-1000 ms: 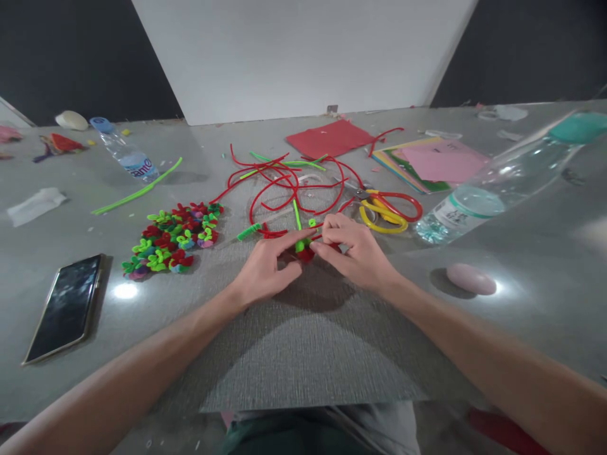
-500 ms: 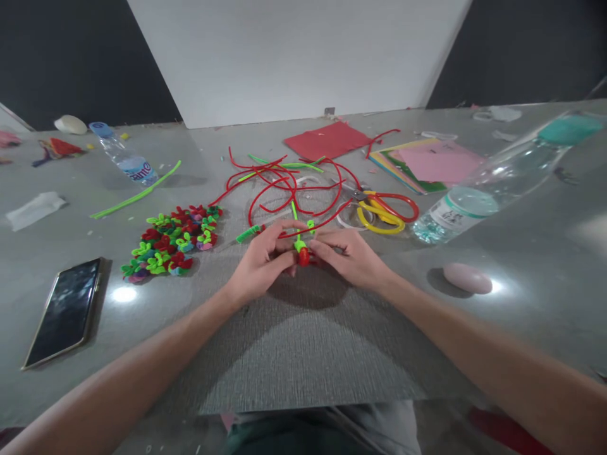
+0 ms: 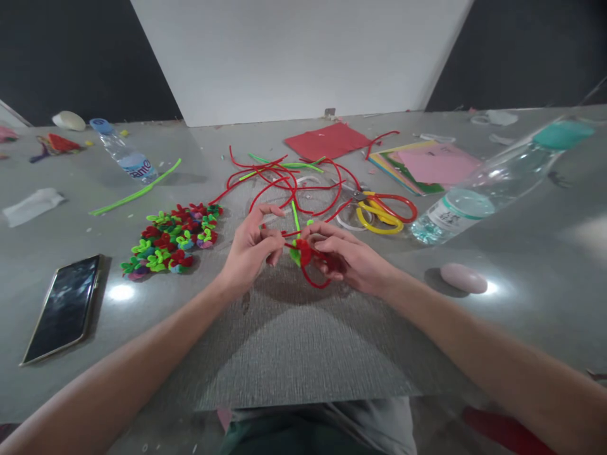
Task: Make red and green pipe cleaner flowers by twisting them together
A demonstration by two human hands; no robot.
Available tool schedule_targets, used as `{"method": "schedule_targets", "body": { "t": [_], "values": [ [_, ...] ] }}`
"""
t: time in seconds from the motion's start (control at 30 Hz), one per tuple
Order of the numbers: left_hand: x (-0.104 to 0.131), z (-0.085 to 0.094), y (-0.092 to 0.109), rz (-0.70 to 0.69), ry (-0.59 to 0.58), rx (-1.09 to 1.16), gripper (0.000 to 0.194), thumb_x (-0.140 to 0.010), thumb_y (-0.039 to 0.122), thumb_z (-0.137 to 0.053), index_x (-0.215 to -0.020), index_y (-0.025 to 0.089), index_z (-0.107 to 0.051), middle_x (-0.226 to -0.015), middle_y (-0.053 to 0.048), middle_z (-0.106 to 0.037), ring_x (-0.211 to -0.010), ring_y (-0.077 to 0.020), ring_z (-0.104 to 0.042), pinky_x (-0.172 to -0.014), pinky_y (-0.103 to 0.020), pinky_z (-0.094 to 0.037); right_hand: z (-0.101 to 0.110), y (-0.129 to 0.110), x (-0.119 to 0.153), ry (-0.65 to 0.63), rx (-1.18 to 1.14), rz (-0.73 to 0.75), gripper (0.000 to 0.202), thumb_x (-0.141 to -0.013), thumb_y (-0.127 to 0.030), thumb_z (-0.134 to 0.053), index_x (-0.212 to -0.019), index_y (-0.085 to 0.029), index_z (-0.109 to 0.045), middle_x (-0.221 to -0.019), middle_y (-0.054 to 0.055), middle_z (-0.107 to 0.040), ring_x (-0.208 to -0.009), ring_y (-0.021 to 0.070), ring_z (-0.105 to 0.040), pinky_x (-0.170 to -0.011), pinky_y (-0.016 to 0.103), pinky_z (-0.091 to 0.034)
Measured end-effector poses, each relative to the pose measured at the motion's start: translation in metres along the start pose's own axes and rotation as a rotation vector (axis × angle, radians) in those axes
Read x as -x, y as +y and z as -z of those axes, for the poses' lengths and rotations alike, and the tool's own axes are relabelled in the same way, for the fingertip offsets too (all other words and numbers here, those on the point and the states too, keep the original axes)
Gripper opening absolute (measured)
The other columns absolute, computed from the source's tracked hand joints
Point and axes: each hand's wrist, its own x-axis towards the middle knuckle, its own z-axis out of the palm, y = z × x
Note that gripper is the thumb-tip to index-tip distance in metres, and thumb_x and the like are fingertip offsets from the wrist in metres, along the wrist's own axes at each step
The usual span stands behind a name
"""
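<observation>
The right hand (image 3: 348,256) is partly closed, its thumb and fingers pinching a red and green fuzzy piece (image 3: 305,252) at the gap between the hands. A thin red loop (image 3: 315,285) hangs from this piece, just below the right fingertips. The left hand (image 3: 251,249) is at the other side of the piece, index finger raised and apart from the thumb, remaining fingers curled; whether it grips the red end beside its thumb, I cannot tell. Directly beyond both hands lies a tangle of red fuzzy stems (image 3: 286,183), with a few green ones among them. Beyond the right hand, to its right, are scissors (image 3: 379,213) with red and yellow handles, then a large clear bottle (image 3: 458,212) with a teal cap, tilted in view. To the right of the right wrist sits a smooth pink oval object (image 3: 463,279). Left of the left hand is a cluster of small fuzzy flowers (image 3: 164,245), mainly red and green; farther left lies a dark-screened phone (image 3: 64,309). Beyond the cluster are green stems (image 3: 137,194) and a small bottle (image 3: 124,151) with a blue cap. Farthest ahead of the right hand are a red sheet (image 3: 327,140) and, to its right, stacked coloured sheets (image 3: 439,165)
</observation>
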Motion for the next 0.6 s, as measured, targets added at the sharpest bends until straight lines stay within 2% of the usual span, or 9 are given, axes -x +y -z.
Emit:
{"method": "schedule_targets", "body": {
  "t": [0.07, 0.17, 0.23, 0.37, 0.43, 0.5, 0.6],
  "values": [
    [-0.001, 0.001, -0.002, 0.0, -0.016, 0.031, 0.036, -0.086, 0.015, -0.067, -0.117, 0.023, -0.05, -0.052, 0.013, -0.054, -0.042, -0.0069, -0.045, -0.049, -0.018, -0.035, -0.001, 0.0, 0.0, -0.004, -0.035, -0.015, 0.024, -0.088, -0.032, -0.077, -0.107, -0.023, -0.065, -0.082, -0.005, -0.059, -0.057, 0.0065, -0.05, -0.04, 0.015, -0.032],
    [0.0, 0.0, -0.003, 0.061, -0.109, 0.056, 0.034, -0.089, 0.02, -0.068, -0.118, 0.023, -0.05, -0.054, 0.011, -0.058, -0.044, -0.008, -0.05, -0.049, -0.018, -0.039, -0.003, 0.003, -0.001, -0.037, 0.021, 0.008, 0.036, -0.094, -0.043, -0.077, -0.123, -0.025, -0.066, -0.093, -0.002, -0.065, -0.062, 0.0083, -0.051, -0.044, 0.017, -0.037],
    [0.001, -0.002, -0.003, 0.088, -0.126, 0.056, 0.033, -0.092, 0.021, -0.069, -0.119, 0.022, -0.05, -0.056, 0.01, -0.062, -0.046, -0.0084, -0.054, -0.05, -0.018, -0.041, -0.004, 0.006, -0.002, -0.057, 0.069, 0.045, 0.038, -0.095, -0.044, -0.077, -0.126, -0.024, -0.066, -0.097, 0.0, -0.067, -0.066, 0.0091, -0.054, -0.05, 0.019, -0.042],
    [0.003, -0.004, -0.001, 0.101, -0.114, 0.053, 0.032, -0.094, 0.02, -0.069, -0.119, 0.022, -0.05, -0.06, 0.007, -0.068, -0.048, -0.0089, -0.057, -0.05, -0.017, -0.044, -0.003, 0.01, -0.003, -0.104, 0.062, 0.083, 0.025, -0.094, -0.04, -0.08, -0.096, -0.02, -0.064, -0.092, 0.001, -0.069, -0.085, 0.0134, -0.067, -0.076, 0.025, -0.052],
    [0.003, -0.004, -0.001, 0.111, -0.127, 0.073, 0.032, -0.094, 0.021, -0.069, -0.12, 0.022, -0.05, -0.061, 0.006, -0.07, -0.048, -0.0096, -0.059, -0.05, -0.018, -0.046, -0.002, 0.01, -0.004, -0.14, 0.04, 0.084, 0.027, -0.094, -0.04, -0.08, -0.093, -0.019, -0.063, -0.095, 0.003, -0.072, -0.096, 0.017, -0.071, -0.088, 0.03, -0.054],
    [0.004, -0.004, -0.001, 0.118, -0.14, 0.109, 0.033, -0.094, 0.022, -0.07, -0.12, 0.022, -0.05, -0.062, 0.005, -0.072, -0.049, -0.0103, -0.061, -0.051, -0.018, -0.048, -0.002, 0.011, -0.004, -0.17, 0.033, 0.091, 0.025, -0.093, -0.038, -0.082, -0.097, -0.02, -0.065, -0.097, 0.003, -0.074, -0.097, 0.0172, -0.072, -0.089, 0.031, -0.055],
    [0.004, -0.005, 0.0, 0.132, -0.147, 0.152, 0.033, -0.095, 0.026, -0.071, -0.12, 0.022, -0.05, -0.064, 0.004, -0.073, -0.052, -0.0116, -0.065, -0.05, -0.019, -0.049, -0.002, 0.011, -0.004, -0.157, 0.032, 0.084, 0.029, -0.086, -0.034, -0.089, -0.102, -0.021, -0.069, -0.096, 0.001, -0.074, -0.086, 0.0142, -0.07, -0.075, 0.026, -0.055]
  ]
}}
